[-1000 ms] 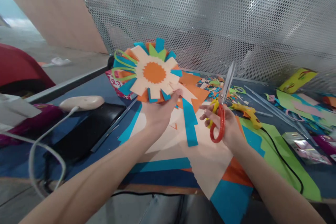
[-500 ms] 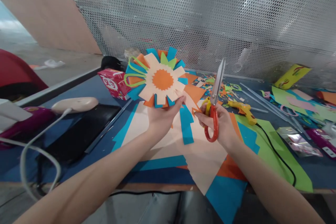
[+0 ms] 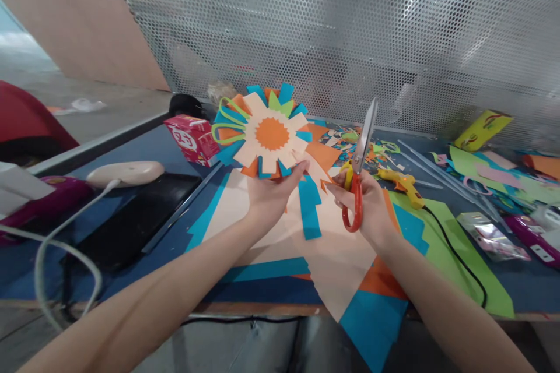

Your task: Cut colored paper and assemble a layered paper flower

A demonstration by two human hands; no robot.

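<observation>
My left hand (image 3: pixel 275 189) grips a layered paper flower (image 3: pixel 289 150) by its lower edge, raised above the table. It has cream, orange and blue petals, a jagged orange centre, green leaves on top and green loops at its left. My right hand (image 3: pixel 370 201) is closed around a pair of scissors (image 3: pixel 357 198) with red and yellow handles, the blades pointing up and away. Its fingertips are close to a notched orange and cream strip hanging from the flower; whether they touch it I cannot tell. Cream paper sheets (image 3: pixel 345 262) lie below both hands.
A yellow glue gun (image 3: pixel 405 185) with a black cord lies on green paper at the right. Paper scraps (image 3: pixel 350 139) are heaped behind. A pink box (image 3: pixel 192 139), a black tray-like object (image 3: pixel 135 221) and a white cable stand left. A perforated metal panel (image 3: pixel 306 29) closes off the back.
The view has shifted slightly. My hands keep their holds on the flower and the scissors, which look nearly still.
</observation>
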